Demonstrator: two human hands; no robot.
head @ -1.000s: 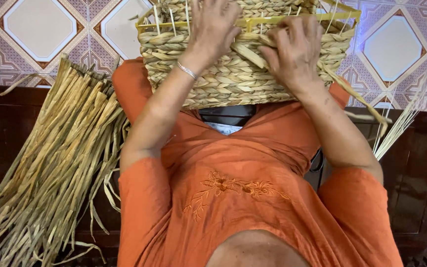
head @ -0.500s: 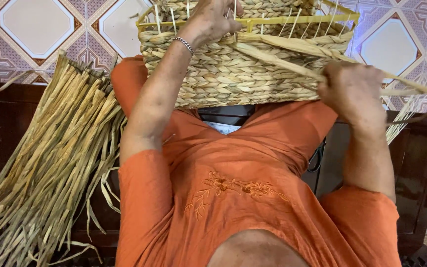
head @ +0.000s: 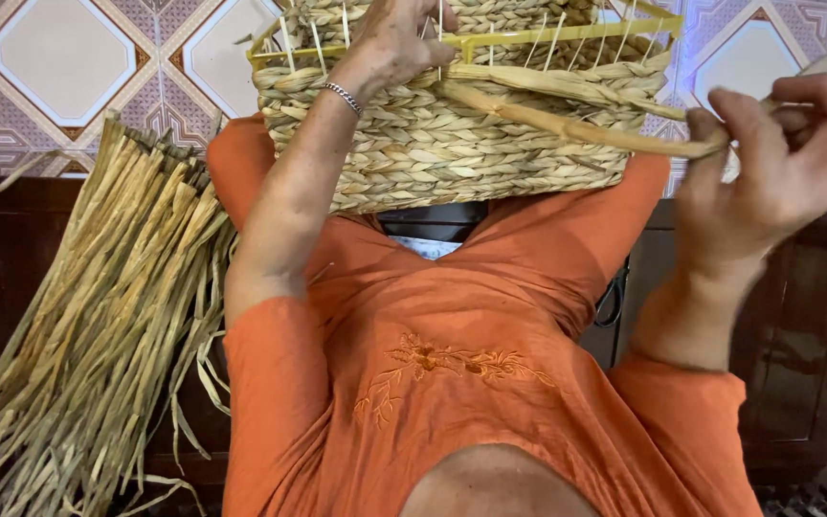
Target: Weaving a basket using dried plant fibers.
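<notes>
Meanwhile left hand (head: 390, 43) grips woven basket (head: 452, 144) rim — right hand (head: 777, 158) pinches straw strand (head: 576, 126); reed bundle (head: 98, 335) beside.

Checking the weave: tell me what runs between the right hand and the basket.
In the head view, a taut straw strand spans from the right hand to the basket.

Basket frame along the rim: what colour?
Yellow, seen in the head view: basket frame.

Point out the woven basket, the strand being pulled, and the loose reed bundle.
woven basket (head: 452, 158), head view, braided side wall
strand (head: 567, 124), head view, mid-length
reed bundle (head: 98, 316), head view, middle of the stalks
</notes>
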